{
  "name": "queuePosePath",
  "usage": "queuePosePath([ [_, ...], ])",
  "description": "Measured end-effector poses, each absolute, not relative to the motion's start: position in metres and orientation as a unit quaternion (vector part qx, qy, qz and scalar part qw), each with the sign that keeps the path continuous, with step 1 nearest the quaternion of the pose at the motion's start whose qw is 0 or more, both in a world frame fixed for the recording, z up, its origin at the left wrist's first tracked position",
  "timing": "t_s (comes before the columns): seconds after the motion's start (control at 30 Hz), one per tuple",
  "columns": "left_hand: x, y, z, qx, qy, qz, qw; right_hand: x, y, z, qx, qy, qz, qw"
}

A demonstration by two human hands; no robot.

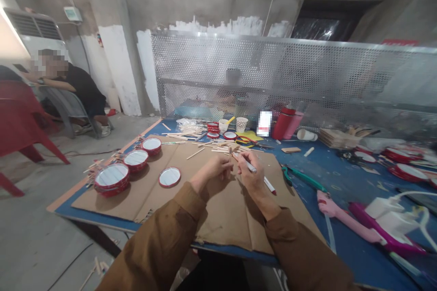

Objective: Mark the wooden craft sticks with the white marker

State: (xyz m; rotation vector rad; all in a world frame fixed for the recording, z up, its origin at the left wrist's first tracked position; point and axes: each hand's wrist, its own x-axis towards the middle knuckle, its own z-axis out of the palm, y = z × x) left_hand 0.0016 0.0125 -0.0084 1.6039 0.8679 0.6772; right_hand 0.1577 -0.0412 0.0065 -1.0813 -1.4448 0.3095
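Note:
My left hand (218, 169) is closed, fingertips pinching a short wooden stick (230, 150) that points up. Close beside it, my right hand (251, 173) grips a white marker (251, 168), its red end toward the left hand. A second white marker (269, 184) with a red end lies on the cardboard sheet (225, 227) by my right wrist. Left of my hands, a single red-rimmed white disc (170, 177) rests flat. Beyond my fingers, loose wooden sticks (221, 148) are scattered.
Stacks of red-rimmed discs (112, 175) line the left edge. At the back stand paper cups (241, 124), a lit phone (264, 123) and a red bottle (284, 122) before a perforated metal screen (205, 59). On the right lie green-handled pliers (287, 175), a pink glue gun (348, 223) and a power strip (403, 241).

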Motion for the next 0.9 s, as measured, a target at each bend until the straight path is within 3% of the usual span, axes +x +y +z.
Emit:
queuePosePath([
  [0.9, 0.0016, 0.0132, -0.0111, 0.676, 0.348, 0.302, 0.574, 0.1552, -0.039, 0.0042, -0.454, -0.649, 0.114, 0.6],
])
